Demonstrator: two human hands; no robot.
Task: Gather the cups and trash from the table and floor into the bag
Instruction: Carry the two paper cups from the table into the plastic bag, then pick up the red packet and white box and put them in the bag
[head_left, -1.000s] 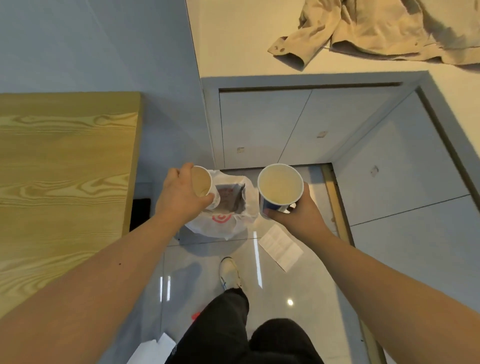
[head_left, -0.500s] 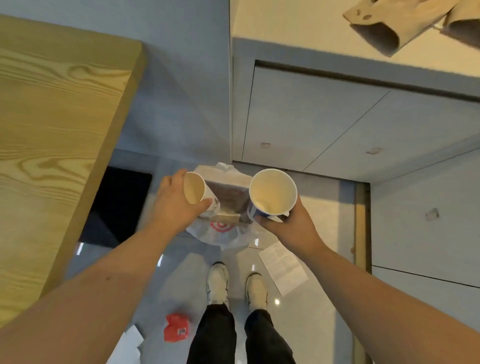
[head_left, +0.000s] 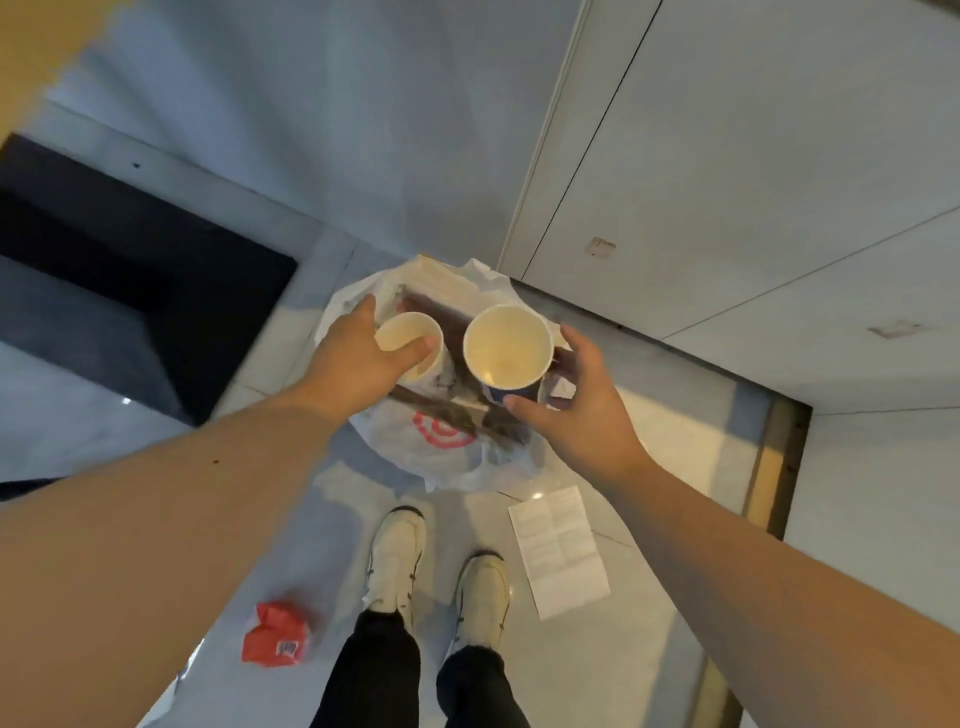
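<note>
A white plastic bag (head_left: 457, 460) with a red logo stands open on the floor in front of my shoes. My left hand (head_left: 358, 364) grips a small paper cup (head_left: 410, 338) over the bag's mouth, thumb hooked over its rim. A larger blue-walled paper cup (head_left: 506, 345) sits upright over the bag's right side. My right hand (head_left: 576, 410) is beside it with fingers spread, and a gap shows between palm and cup. On the floor lie a crumpled red wrapper (head_left: 278, 634) and a white printed sheet (head_left: 561, 551).
A blurred corner of the wooden table (head_left: 31, 52) is at the top left, with a dark opening (head_left: 114, 270) below it. White cabinet doors (head_left: 753, 182) rise at the right behind the bag. My two shoes (head_left: 441, 566) stand just short of the bag.
I have leaned down, so both cups dropped to the bag's mouth. My right hand has loosened from a full grip to spread fingers. The left hand still holds its cup.
</note>
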